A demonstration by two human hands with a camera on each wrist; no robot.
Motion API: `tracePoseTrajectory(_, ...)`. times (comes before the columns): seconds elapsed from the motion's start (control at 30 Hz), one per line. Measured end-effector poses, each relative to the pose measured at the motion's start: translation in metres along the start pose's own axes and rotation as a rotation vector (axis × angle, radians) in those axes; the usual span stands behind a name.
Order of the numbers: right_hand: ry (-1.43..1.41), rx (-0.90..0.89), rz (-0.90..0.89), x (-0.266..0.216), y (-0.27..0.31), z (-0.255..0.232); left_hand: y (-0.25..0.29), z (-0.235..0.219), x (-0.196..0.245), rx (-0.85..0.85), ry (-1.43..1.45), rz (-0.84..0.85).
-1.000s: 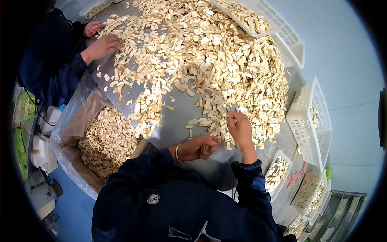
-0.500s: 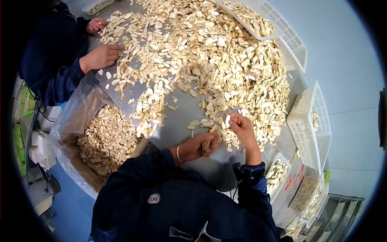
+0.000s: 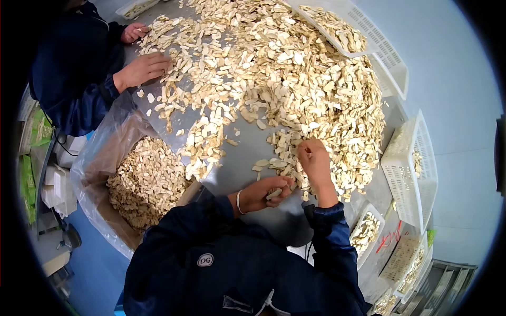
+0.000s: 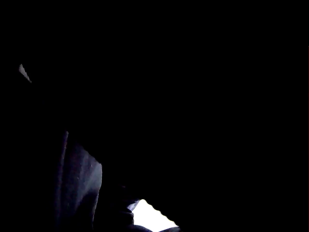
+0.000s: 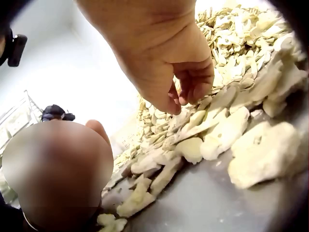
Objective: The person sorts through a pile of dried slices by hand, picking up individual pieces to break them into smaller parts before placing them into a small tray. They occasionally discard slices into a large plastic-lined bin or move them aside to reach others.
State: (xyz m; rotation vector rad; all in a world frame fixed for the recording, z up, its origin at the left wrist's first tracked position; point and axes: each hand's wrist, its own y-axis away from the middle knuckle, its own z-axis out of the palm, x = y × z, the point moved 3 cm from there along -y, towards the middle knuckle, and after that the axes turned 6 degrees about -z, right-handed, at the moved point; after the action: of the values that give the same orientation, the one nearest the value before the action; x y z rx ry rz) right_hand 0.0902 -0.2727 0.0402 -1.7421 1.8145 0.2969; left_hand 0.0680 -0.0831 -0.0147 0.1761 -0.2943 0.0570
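My left hand [image 3: 266, 192], with a white bangle at its wrist, holds a few pale dried slices [image 3: 274, 194] in its curled fingers, over the near side of the table. Beyond it to the right, my right hand [image 3: 316, 163] is at the near edge of a large heap of the same slices [image 3: 337, 105]. In the right wrist view the right hand [image 5: 178, 72] points down, thumb and fingers bent toward each other right at the slices [image 5: 224, 133]. I cannot tell whether a slice is between the fingertips. The left wrist view is almost black.
A box lined with clear plastic [image 3: 87, 174], full of slices, stands at the left. Another person's hands [image 3: 142, 70] are among slices at the far left. White baskets [image 3: 408, 168] line the right side, with a small tray [image 3: 380, 216] and red scissors [image 3: 389, 239] nearby.
Half a second ago my right hand held up one white slice, drawn back from the heap; now it is back at the heap's edge. My left hand has stayed nearly in place.
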Motion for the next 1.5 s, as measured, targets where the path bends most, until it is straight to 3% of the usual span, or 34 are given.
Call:
tracePoseTrajectory(0.07, -0.103, -0.020, 0.098, 0.007, 0.003, -0.004, -0.001, -0.001, -0.002, -0.022, 0.032, 0.013)
tracePoseTrajectory(0.17, -0.070, -0.005, 0.030, -0.005, 0.004, -0.008, -0.004, -0.004, -0.004, -0.039, 0.037, 0.020)
tracePoseTrajectory(0.33, 0.074, -0.126, -0.100, -0.015, 0.001, 0.001, -0.002, -0.002, -0.002, -0.036, 0.025, 0.031)
tracePoseTrajectory(0.6, -0.169, -0.157, 0.203, -0.007, 0.008, -0.014, -0.005, -0.006, -0.005, -0.036, 0.042, 0.037)
tracePoseTrajectory(0.77, -0.544, -0.452, 0.309, -0.012, 0.017, -0.016, -0.007, -0.004, -0.001, -0.071, 0.112, 0.084)
tracePoseTrajectory(0.87, -0.566, -0.565, 0.289, -0.023, 0.012, -0.017, 0.001, 0.018, 0.010, 0.168, 0.101, 0.030)
tracePoseTrajectory(0.9, -0.536, -0.578, 0.267, -0.026, 0.008, -0.015, 0.000, 0.017, 0.009, 0.142, 0.103, 0.050)
tracePoseTrajectory(0.97, -0.176, -0.304, 0.162, -0.030, -0.008, -0.017, -0.004, 0.010, 0.003, 0.088, 0.106, 0.088)
tracePoseTrajectory(1.0, -0.169, -0.256, 0.204, -0.027, -0.017, -0.016, -0.006, 0.006, 0.000, 0.056, 0.094, 0.057)
tracePoseTrajectory(1.1, -0.069, -0.114, 0.033, -0.015, -0.021, 0.004, -0.005, -0.001, -0.001, -0.001, 0.050, 0.001)
tracePoseTrajectory(1.13, -0.030, -0.142, -0.034, -0.022, -0.020, 0.006, -0.003, 0.001, -0.001, 0.005, 0.031, 0.001)
tracePoseTrajectory(1.23, -0.175, -0.330, 0.013, -0.031, -0.017, 0.014, -0.002, 0.000, -0.001, 0.004, 0.009, -0.009)
tracePoseTrajectory(1.37, 0.016, -0.193, -0.001, -0.022, -0.017, 0.015, -0.001, -0.002, -0.002, 0.019, -0.061, -0.023)
tracePoseTrajectory(1.5, -0.092, -0.202, -0.060, -0.044, -0.018, 0.018, -0.002, -0.005, -0.005, 0.023, -0.065, -0.048)
